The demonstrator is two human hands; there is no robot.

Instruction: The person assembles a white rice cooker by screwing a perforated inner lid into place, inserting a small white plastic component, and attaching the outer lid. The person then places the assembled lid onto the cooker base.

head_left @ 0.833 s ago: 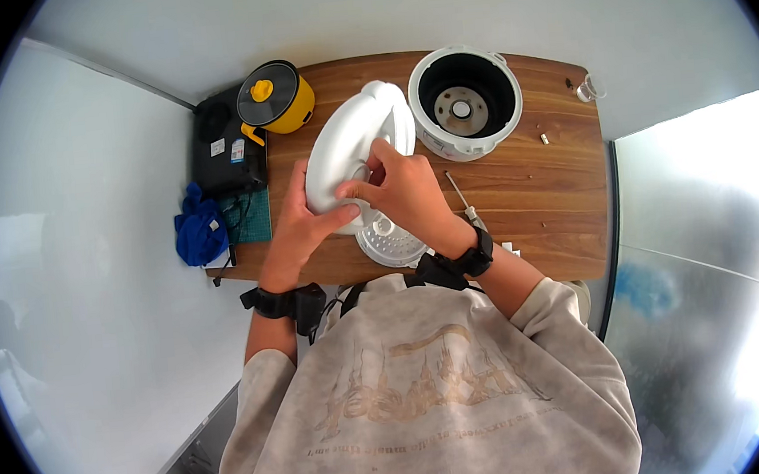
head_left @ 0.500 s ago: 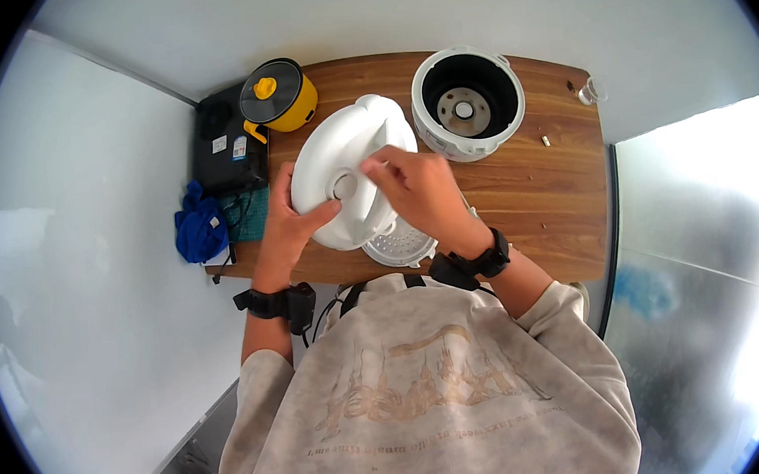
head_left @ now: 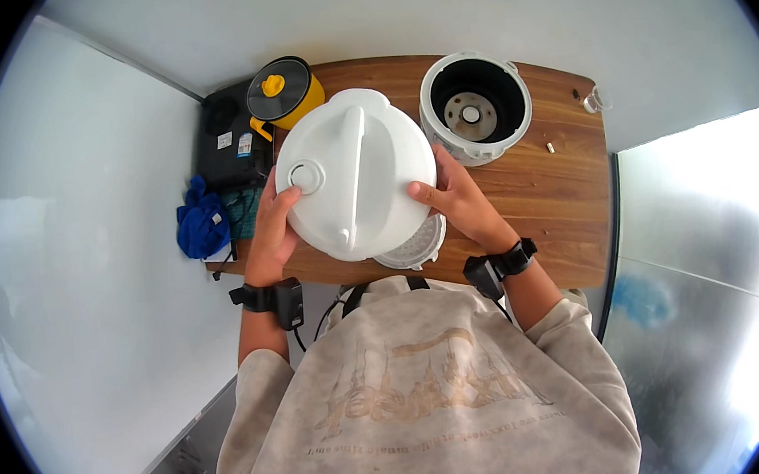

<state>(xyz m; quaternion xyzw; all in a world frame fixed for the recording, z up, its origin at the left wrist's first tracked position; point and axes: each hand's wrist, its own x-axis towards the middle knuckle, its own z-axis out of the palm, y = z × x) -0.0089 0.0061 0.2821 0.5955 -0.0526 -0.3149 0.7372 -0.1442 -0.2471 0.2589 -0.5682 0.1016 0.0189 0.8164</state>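
L grip (head_left: 273, 220): pinching L edge of white cooker lid (head_left: 396, 169), thumb on upper face just beside round valve cap (head_left: 307, 178), remaining fingers mostly hidden behind edge. Keep thumb press. light near valve cap; poss. a separate, loose-fitting part.

White cooker lid: held up over bench (head_left: 565, 213) btwn both grips, upper face toward camera, partly covering white perforated disc (head_left: 416, 245) in view. Est. handling: stiff plastic shell, light to mod. wt., broad enough to sag or twist in a one-sided pinch. Smooth finish, so some slip risk, esp. w/ damp fingers. Prob. OK under firm squeeze; liable to crack or scuff if dropped. Hold pts.: opp. rims, L + R, thumbs above, fingers below. Alt.: raised ridge (head_left: 356, 169) across middle, prob. adequate for one-hand lift.

R grip (head_left: 458, 199): pinching R rim, thumb on upper face, other fingers partly hidden past edge. Near it, farther back on bench: white cooker body (head_left: 476, 105), uncovered, dark cavity exposed.

Diff. vs. 0.5 s ago, L to R: L grip still at L edge, thumb still near valve cap. Lid now turned squarer to camera; valve cap farther L. R grip moved from over ridge out to R rim. Cooker body: no change beyond slight view shift.
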